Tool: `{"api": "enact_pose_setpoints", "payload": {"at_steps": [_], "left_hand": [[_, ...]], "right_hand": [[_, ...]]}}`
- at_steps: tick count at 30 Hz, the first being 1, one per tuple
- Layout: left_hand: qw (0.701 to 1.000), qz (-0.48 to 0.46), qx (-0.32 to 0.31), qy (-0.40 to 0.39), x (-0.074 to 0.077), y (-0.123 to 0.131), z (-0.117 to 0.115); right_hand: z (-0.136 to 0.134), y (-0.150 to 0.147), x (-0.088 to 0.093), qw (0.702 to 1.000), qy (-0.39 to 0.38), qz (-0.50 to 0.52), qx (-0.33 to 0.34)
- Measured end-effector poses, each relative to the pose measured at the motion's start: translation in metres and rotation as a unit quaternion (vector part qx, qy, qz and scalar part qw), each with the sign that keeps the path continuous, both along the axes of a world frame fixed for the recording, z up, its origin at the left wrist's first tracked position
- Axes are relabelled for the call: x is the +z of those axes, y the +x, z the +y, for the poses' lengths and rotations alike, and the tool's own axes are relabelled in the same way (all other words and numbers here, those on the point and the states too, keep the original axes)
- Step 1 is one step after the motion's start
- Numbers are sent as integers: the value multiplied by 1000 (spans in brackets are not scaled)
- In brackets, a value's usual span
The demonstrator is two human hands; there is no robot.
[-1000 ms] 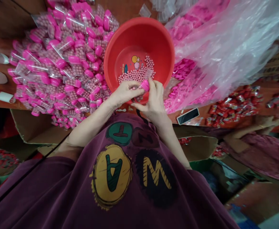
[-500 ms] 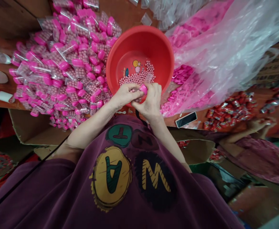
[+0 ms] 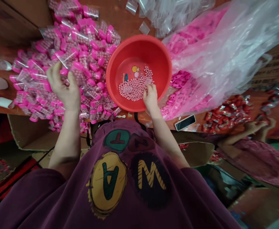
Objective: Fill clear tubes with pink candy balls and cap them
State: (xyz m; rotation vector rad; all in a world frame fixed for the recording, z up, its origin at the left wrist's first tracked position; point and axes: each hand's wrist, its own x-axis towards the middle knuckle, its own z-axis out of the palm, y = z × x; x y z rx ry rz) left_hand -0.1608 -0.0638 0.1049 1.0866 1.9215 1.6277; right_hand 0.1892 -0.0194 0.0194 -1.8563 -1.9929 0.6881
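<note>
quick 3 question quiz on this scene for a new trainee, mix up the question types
1. True or false: the left hand is inside the red basin.
2. What does the right hand reach into in the basin? A: red wrappers. B: small pink balls. C: loose caps.
3. Fill in: the phone lies to the person's ___ of the basin.

Key: 1 false, it is spread over the pile of pink-capped packets. 2 B. 3 right.

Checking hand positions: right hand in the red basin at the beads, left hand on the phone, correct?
No. The head view shows the left hand over the pile of pink-capped packs, not on the phone; the right hand is in the red basin at the beads.
</note>
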Motion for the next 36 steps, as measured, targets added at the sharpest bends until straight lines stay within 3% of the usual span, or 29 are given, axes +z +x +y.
{"api": "enact_pose_setpoints", "payload": {"at_steps": [2,5,7,9,12,15,17,20,22,23,28,33,36], "left_hand": [[995,25,78,52,0,25,8],[992,-98,-61,-48,-7,86,16],[967,-170,-163,-99,-17,121,18],[937,-237,-222,-128,-27,140,19],[909,-311,-249,-124,-39,139,20],[913,-296,-256,-116,-41,125,20],[918,-280,-258,-115,-40,120,20],[916,-284,-259,-116,-37,132,18],[909,-286,-273,-134,-35,150,13],[904,-285,-283,-148,-34,160,11],[874,-279,-338,-210,-25,202,1],[870,-277,-336,-232,-15,220,3],[861,-294,-339,-240,-11,227,4]], "right_hand": [[21,10,-9,998,-6,-58,-19],[36,8,-14,997,1,-70,13],[35,-1,-14,997,13,-30,63],[26,-11,-13,994,14,20,110],[6,-20,-8,986,14,67,155],[-18,-7,-3,983,46,108,139],[-31,15,-3,987,98,118,47],[-42,64,-11,968,158,87,-174],[-41,98,-21,953,129,57,-269],[-38,113,-27,953,101,40,-284],[-8,155,-47,971,20,-79,-227],[2,162,-51,968,-36,-103,-224],[-6,159,-51,982,-59,-78,-161]]}}
